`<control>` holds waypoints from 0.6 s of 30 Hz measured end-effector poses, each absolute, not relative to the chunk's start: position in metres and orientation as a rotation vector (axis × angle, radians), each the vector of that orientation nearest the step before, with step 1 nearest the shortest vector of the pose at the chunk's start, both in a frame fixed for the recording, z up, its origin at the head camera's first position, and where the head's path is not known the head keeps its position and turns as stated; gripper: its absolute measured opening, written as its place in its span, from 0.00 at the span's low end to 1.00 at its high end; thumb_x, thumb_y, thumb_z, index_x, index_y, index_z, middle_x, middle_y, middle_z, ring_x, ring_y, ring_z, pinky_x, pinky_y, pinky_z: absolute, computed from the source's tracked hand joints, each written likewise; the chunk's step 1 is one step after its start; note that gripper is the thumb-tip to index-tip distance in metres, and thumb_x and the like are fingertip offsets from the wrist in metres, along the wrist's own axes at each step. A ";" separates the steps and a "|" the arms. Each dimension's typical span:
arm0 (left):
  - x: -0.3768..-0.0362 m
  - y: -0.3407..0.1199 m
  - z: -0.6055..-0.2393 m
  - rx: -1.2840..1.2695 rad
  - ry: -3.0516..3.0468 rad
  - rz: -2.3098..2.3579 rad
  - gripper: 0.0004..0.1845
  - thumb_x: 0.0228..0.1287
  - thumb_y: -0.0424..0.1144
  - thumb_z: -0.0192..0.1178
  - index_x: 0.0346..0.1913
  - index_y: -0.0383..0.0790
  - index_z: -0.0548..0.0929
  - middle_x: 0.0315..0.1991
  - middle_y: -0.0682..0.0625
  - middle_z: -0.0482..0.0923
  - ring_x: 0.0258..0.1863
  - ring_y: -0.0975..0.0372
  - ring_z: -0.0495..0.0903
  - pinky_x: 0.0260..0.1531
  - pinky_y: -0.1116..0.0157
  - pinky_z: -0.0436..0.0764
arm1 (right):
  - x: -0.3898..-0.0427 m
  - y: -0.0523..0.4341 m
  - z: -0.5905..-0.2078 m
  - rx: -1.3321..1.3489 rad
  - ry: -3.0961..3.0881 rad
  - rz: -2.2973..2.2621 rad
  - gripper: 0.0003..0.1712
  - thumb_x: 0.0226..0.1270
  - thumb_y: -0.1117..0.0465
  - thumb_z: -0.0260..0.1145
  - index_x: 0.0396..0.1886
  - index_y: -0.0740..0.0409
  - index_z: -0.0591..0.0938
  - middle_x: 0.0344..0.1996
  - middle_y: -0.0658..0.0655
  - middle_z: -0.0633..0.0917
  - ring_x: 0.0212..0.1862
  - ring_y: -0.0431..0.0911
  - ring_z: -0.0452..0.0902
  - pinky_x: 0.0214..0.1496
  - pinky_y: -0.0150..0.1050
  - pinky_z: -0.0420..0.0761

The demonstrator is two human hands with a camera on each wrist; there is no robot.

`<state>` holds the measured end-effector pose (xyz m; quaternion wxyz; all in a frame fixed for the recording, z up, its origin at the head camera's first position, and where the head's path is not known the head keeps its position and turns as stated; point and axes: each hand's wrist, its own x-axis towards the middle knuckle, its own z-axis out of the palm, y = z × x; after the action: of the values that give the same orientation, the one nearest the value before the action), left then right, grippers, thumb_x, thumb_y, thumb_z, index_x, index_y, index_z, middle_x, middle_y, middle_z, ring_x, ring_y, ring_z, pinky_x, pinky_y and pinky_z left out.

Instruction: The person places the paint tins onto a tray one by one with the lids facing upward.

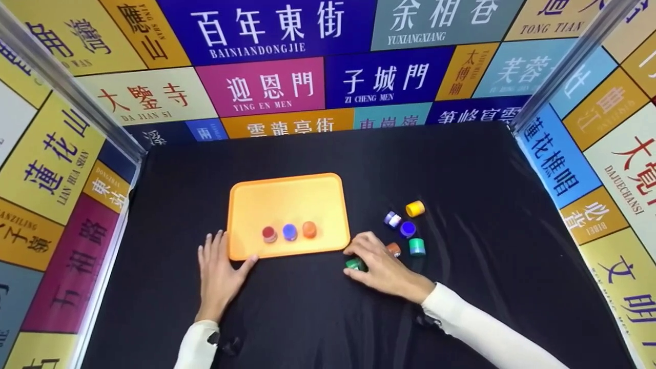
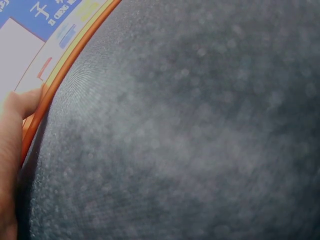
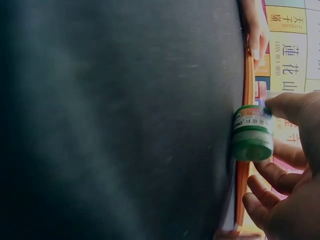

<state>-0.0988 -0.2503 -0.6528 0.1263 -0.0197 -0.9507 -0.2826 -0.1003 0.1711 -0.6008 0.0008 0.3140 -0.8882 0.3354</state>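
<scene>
My right hand [image 1: 379, 264] pinches a small green paint jar [image 1: 354, 264] between thumb and fingers, just off the near right corner of the orange tray [image 1: 287, 197]. In the right wrist view the jar [image 3: 252, 131] lies on its side with its printed label showing. A brown-orange jar [image 1: 393, 249] is partly hidden behind that hand. At the tray's near left corner my left hand [image 1: 220, 277] is spread, its thumb touching the rim. A red jar [image 1: 269, 234], a blue-purple jar [image 1: 290, 232] and an orange jar [image 1: 309, 229] form a row on the tray.
Right of the tray, more jars lie loosely grouped: a yellow one [image 1: 415, 208], a white-and-purple one [image 1: 393, 219], a blue one [image 1: 408, 229] and a green one [image 1: 417, 247]. Black cloth [image 1: 307, 318] covers the table. Printed panels [image 1: 261, 87] wall in the back and sides.
</scene>
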 end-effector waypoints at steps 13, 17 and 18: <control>-0.100 -0.249 -0.654 -0.068 -2.758 -0.812 0.56 0.63 0.60 0.78 0.82 0.27 0.67 0.83 0.30 0.64 0.86 0.35 0.53 0.86 0.36 0.43 | -0.092 0.192 -0.603 1.090 -2.773 0.958 0.22 0.69 0.57 0.83 0.59 0.53 0.87 0.54 0.49 0.86 0.66 0.51 0.72 0.68 0.51 0.78; -0.100 -0.250 -0.654 -0.070 -2.749 -0.807 0.56 0.63 0.60 0.79 0.82 0.27 0.67 0.82 0.30 0.64 0.86 0.34 0.54 0.86 0.36 0.43 | -0.091 0.193 -0.603 1.080 -2.800 0.925 0.20 0.71 0.60 0.81 0.60 0.52 0.87 0.54 0.50 0.86 0.66 0.50 0.72 0.69 0.50 0.79; -0.100 -0.250 -0.654 -0.069 -2.748 -0.808 0.55 0.63 0.60 0.78 0.82 0.27 0.68 0.82 0.30 0.64 0.85 0.34 0.54 0.86 0.36 0.44 | -0.091 0.193 -0.604 1.078 -2.802 0.920 0.20 0.72 0.61 0.80 0.60 0.51 0.87 0.54 0.50 0.86 0.67 0.51 0.72 0.69 0.50 0.79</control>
<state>-0.0996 -0.2500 -0.6540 0.1376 -0.0240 -0.9500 -0.2792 -0.0915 0.1926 -0.6036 0.0010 0.3432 -0.8924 0.2930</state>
